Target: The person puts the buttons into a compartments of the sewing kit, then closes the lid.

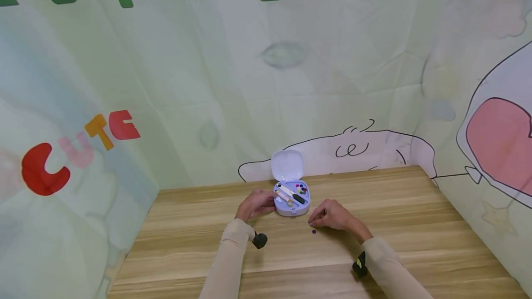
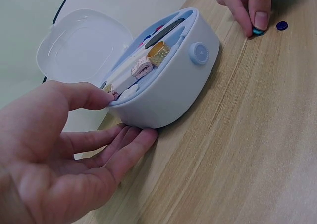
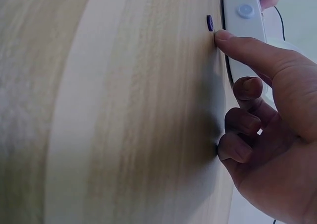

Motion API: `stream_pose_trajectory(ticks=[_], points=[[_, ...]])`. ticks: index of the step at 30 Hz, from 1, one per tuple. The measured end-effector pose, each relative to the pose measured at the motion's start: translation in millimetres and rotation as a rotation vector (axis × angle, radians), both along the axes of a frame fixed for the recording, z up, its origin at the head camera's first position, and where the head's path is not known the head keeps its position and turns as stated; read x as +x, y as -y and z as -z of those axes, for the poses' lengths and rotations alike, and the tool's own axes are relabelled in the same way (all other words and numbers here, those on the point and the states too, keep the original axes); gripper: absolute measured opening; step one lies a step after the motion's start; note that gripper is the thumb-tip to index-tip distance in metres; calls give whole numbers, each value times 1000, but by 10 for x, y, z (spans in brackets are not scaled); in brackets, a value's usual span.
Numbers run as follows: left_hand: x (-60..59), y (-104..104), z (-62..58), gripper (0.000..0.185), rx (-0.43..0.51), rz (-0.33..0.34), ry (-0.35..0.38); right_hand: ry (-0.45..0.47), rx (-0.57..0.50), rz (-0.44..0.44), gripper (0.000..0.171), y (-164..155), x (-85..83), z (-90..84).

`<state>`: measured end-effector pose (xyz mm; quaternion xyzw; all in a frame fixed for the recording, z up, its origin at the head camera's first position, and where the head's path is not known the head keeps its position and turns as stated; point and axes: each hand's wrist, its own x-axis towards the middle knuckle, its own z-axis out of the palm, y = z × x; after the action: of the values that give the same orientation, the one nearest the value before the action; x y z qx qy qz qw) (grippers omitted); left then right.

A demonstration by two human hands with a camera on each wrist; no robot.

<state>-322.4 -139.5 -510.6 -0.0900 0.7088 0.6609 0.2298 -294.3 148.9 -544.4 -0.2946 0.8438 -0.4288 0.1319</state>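
Note:
A small white and pale-blue sewing box stands on the table with its lid raised. My left hand grips its left side, one digit at the rim and other fingers low against the wall. Inside lie a gold thimble, a rolled tape measure, a black-handled tool and several coloured buttons. To the right of the box, my right hand pinches a teal button at the tabletop. Close to those fingertips, a dark purple button lies on the wood.
The wood-grain table meets a printed cloth backdrop at its back edge. The box's open lid stands up near that backdrop. Each wrist wears a small black camera.

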Motion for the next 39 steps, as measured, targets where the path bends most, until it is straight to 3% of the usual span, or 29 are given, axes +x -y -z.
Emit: stream_pose_trajectory(ticks=[16,24,39], points=[[0,5,-3,36,4,7,2,-8,5,9,2,-18,-13,-30],[-1,-1,-4,35,2,0,9,-38,13,24,3,-30,-46,-124],[2,-1,-2,33,35,3,2,-11,-58,157,3,-57,-219,-273]])
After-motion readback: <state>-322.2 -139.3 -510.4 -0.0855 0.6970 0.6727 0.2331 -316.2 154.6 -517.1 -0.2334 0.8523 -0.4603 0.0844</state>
